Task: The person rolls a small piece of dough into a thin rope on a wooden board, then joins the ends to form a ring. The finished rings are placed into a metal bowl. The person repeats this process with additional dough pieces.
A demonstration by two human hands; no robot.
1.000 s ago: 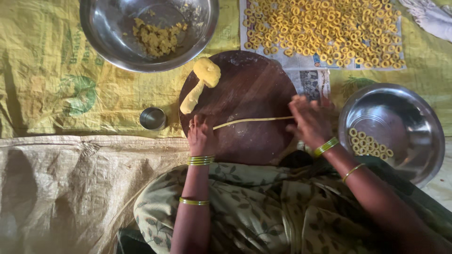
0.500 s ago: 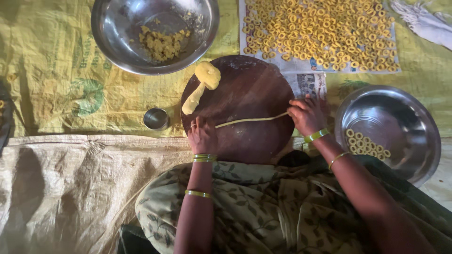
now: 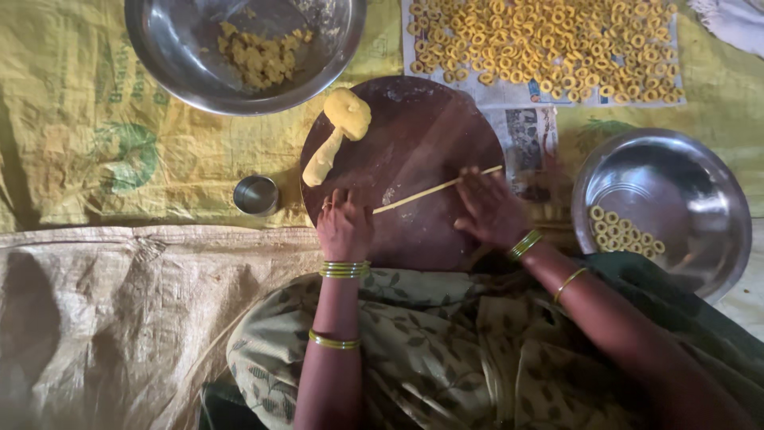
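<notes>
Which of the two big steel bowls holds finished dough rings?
The steel bowl at right, beside the right hand. It holds a few yellow rings; the top-left steel bowl holds crumbly dough.

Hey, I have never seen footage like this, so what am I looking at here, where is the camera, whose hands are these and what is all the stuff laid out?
There is no machine here. One camera sits on a person's head and looks straight down at their own two bare hands. The left hand and right hand rest on a thin dough rope stretched across a round dark wooden board. A yellow dough lump lies on the board's far side. Around it are a steel bowl of dough, a small steel cup, a steel bowl with a few dough rings, and many rings spread on newspaper.
</notes>
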